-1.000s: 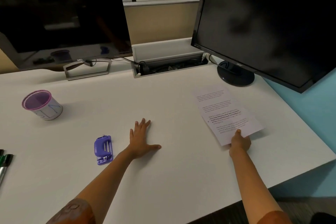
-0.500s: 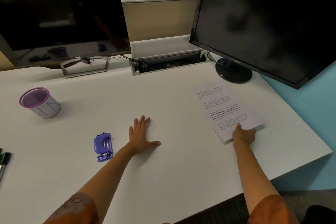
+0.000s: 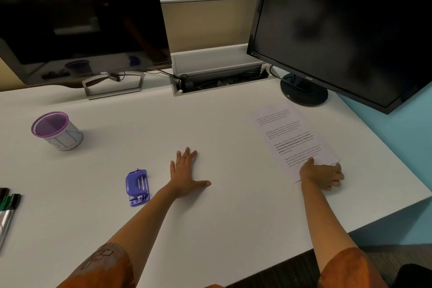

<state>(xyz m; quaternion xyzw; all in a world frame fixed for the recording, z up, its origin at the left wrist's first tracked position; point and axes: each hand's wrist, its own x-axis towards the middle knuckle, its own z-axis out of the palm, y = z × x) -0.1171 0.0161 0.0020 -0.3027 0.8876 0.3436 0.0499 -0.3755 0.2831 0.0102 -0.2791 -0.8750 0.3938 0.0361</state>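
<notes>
Printed sheet [image 3: 287, 133] lies on the desk [image 3: 222, 121], right side, just in front of the Acer monitor [image 3: 346, 30]; the text is too small to read. Right hand [image 3: 321, 175] covers its near edge, thumb on top, fingers loosely bent, can't tell if it's pinching. Left hand [image 3: 185, 175] lies flat, palm down.
</notes>
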